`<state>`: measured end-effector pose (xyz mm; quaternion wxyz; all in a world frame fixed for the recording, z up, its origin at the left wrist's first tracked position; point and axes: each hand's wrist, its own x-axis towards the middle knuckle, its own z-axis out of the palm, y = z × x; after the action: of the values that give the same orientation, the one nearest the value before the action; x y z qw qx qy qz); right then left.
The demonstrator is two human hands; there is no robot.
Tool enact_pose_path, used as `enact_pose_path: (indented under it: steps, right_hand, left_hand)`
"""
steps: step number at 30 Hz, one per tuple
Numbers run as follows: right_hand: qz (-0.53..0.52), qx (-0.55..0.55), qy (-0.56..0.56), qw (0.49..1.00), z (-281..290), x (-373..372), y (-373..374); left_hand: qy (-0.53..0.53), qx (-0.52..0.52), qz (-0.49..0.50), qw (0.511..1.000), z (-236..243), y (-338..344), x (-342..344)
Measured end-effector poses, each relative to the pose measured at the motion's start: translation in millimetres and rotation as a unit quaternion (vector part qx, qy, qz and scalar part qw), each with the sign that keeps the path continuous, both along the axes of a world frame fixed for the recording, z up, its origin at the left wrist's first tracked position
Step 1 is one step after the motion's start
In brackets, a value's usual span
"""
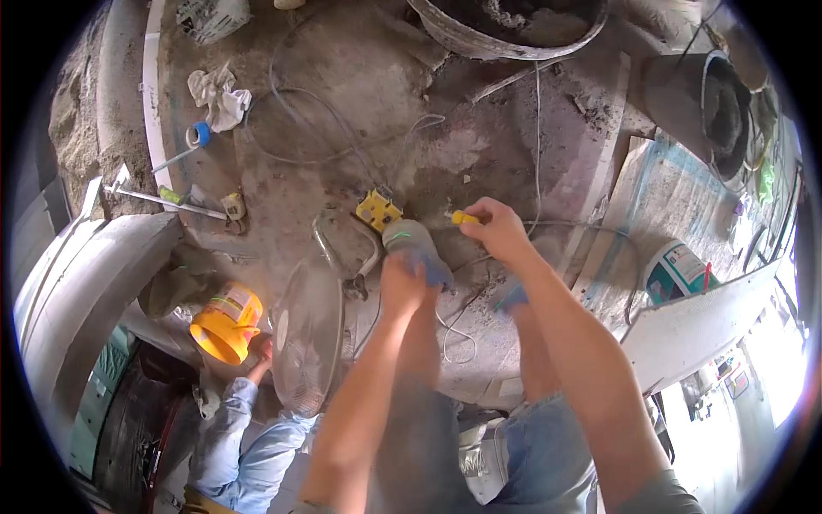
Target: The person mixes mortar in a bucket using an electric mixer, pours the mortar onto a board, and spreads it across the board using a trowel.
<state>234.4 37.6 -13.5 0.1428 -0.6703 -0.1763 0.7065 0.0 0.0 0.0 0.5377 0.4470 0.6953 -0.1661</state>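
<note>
My right hand (498,231) pinches a small yellow plug (467,218) between thumb and fingers, its tip pointing left. To its left, a yellow socket block (378,210) lies on the floor with a grey cable running from it. My left hand (406,283) is closed low beside my left foot, in front of a blue patch (437,269). Its fingertips are hidden, so what it grips cannot be made out. Just beyond that hand is a rounded grey shape with a green mark (406,234), possibly my shoe.
A standing fan (310,334) and an orange tub (229,324) are at left, near another person's hand (266,349). A mortar basin (467,38) is at the far side, a black bucket (672,94) at far right. A white-green pail (676,270) stands right. Loose cables cross the floor.
</note>
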Motion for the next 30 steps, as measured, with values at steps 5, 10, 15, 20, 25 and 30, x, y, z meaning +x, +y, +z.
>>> enact_pose_path:
  steps: [5,10,15,20,25,30]
  right_hand:
    - [0.162,0.129,-0.144,0.968,-57.1,-42.5,43.7]
    - [0.221,0.174,-0.151,0.948,-109.8,-67.1,32.5]
    - [0.226,0.197,-0.103,0.949,-131.6,-81.8,33.3]
    - [0.24,0.187,-0.077,0.949,-132.1,-85.4,42.1]
    - [0.219,0.22,-0.047,0.95,-137.8,-82.2,38.8]
    - [0.234,0.248,-0.05,0.939,-138.5,-89.4,45.9]
  left_hand:
    - [0.121,0.285,-0.104,0.945,-60.5,91.9,-30.2]
    - [0.143,0.215,-0.418,0.871,-93.7,138.1,-48.7]
    - [0.133,0.172,-0.462,0.86,-97.1,152.7,-49.9]
    - [0.086,0.152,-0.407,0.897,-106.2,151.3,-64.9]
    - [0.057,0.198,-0.394,0.896,-114.8,148.7,-75.2]
    - [0.045,0.207,-0.38,0.9,-118.4,147.2,-79.7]
